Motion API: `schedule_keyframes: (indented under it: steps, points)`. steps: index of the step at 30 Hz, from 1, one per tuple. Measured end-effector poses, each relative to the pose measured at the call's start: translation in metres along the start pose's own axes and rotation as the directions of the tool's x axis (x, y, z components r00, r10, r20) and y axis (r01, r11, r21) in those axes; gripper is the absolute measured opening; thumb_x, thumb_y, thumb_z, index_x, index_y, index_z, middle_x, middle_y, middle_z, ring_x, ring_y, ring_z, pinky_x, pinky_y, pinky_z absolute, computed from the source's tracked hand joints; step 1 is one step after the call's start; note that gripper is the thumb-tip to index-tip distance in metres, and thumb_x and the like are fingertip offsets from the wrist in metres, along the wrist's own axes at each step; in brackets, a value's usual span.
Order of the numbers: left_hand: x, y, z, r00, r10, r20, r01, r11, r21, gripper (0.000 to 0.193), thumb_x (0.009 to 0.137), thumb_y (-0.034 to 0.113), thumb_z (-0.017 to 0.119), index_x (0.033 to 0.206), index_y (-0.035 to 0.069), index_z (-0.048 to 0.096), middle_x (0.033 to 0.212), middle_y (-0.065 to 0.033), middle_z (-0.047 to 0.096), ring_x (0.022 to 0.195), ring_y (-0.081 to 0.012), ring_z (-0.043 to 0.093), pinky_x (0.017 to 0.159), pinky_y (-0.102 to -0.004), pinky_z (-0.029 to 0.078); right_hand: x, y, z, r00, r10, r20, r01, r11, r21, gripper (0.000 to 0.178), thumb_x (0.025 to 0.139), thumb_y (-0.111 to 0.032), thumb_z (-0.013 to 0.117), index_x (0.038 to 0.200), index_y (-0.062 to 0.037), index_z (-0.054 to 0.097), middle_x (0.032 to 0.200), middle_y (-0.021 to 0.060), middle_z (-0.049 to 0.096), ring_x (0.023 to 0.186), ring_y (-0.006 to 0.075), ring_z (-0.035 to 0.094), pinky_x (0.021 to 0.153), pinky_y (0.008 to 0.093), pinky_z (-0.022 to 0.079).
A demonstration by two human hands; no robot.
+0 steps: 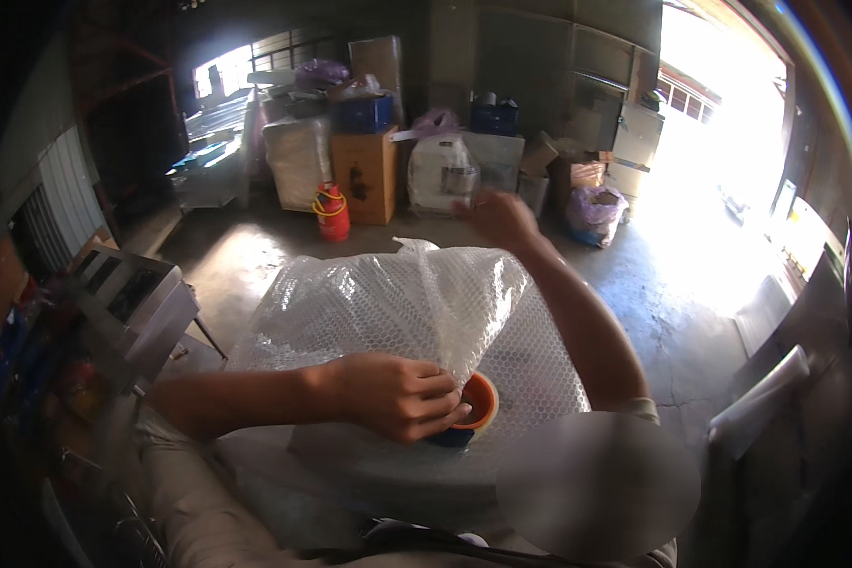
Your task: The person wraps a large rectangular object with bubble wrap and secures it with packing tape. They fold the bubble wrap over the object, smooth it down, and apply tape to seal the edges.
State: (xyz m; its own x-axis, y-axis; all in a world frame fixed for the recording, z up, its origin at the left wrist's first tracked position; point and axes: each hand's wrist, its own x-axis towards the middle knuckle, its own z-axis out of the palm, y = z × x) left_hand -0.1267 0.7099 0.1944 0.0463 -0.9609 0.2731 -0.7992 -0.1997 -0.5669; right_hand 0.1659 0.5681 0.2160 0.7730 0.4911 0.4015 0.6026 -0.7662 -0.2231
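Left hand (pixel 398 396), fingers curled shut round an orange-and-blue tape roll (pixel 471 410), sits lower centre of frame w/ roll's hole facing up-right. Roll rests on a big clear bubble-wrapped bundle (pixel 388 308), long axis running lower centre to upper centre. Right hand (pixel 502 218) at bundle's far end, upper centre; blurred, can't tell fingers.

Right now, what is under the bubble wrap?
The bubble wrap covers a large rounded object completely; what it is cannot be seen. The left hand presses an orange tape roll onto the wrap.
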Motion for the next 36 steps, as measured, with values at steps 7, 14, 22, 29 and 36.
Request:
schedule_keyframes:
  steps: [7, 14, 22, 29, 36]
  points:
    - [0.027, 0.004, -0.015, 0.982, -0.127, 0.138, 0.122, 0.992, 0.046, 0.036, 0.081, 0.012, 0.072, 0.114, -0.003, 0.072, 0.098, -0.0076, 0.071, 0.088, -0.0176, 0.07, 0.077, -0.0284, 0.06, 0.023, -0.035, 0.09, 0.865, -0.074, 0.496, 0.11, 0.993, -0.045, 0.075, 0.084, -0.051, 0.075, 0.145, -0.0114, 0.058, 0.147, 0.0184, 0.057, 0.136, 0.0356, 0.054, 0.111, 0.0484, 0.046]
    - [0.018, 0.001, -0.033, 0.941, -0.333, 0.054, 0.324, 0.937, 0.128, 0.037, 0.081, 0.007, 0.075, 0.117, -0.002, 0.071, 0.102, -0.0083, 0.072, 0.089, -0.0171, 0.071, 0.077, -0.0301, 0.062, 0.005, 0.114, -0.01, 0.926, 0.089, -0.366, 0.028, 0.953, 0.301, 0.054, 0.085, -0.016, 0.072, 0.137, -0.0089, 0.061, 0.118, 0.0231, 0.071, 0.106, 0.0353, 0.07, 0.093, 0.0435, 0.056]
    - [0.029, 0.0, -0.031, 0.894, -0.446, -0.028, 0.447, 0.894, 0.039, 0.038, 0.081, 0.0, 0.074, 0.119, -0.002, 0.071, 0.109, -0.0113, 0.072, 0.092, -0.0208, 0.07, 0.077, -0.0337, 0.062, -0.26, 0.179, -0.138, 0.777, 0.553, -0.3, 0.088, 0.377, 0.922, 0.071, 0.088, -0.002, 0.057, 0.154, -0.0062, 0.031, 0.099, 0.0196, 0.067, 0.092, 0.0281, 0.072, 0.065, 0.0386, 0.062]
    - [0.02, 0.022, -0.036, 0.846, -0.532, -0.006, 0.532, 0.846, 0.008, 0.042, 0.074, -0.016, 0.071, 0.114, -0.004, 0.069, 0.099, -0.0134, 0.067, 0.088, -0.0302, 0.068, 0.073, -0.0395, 0.058, -0.409, 0.226, -0.07, 0.496, 0.866, -0.057, 0.06, 0.031, 0.998, 0.058, 0.098, -0.029, 0.057, 0.147, -0.0047, 0.04, 0.117, 0.0195, 0.064, 0.089, 0.0279, 0.069, 0.073, 0.0415, 0.059]
    - [0.01, 0.027, -0.03, 0.781, -0.624, -0.009, 0.624, 0.781, 0.019, 0.045, 0.077, -0.021, 0.06, 0.118, -0.004, 0.067, 0.101, -0.0164, 0.064, 0.09, -0.0345, 0.066, 0.077, -0.0443, 0.055, -0.369, 0.317, -0.156, 0.517, 0.747, -0.418, 0.012, 0.483, 0.876, 0.058, 0.102, -0.049, 0.055, 0.146, -0.0108, 0.051, 0.129, 0.0092, 0.061, 0.107, 0.021, 0.06, 0.084, 0.0362, 0.05]
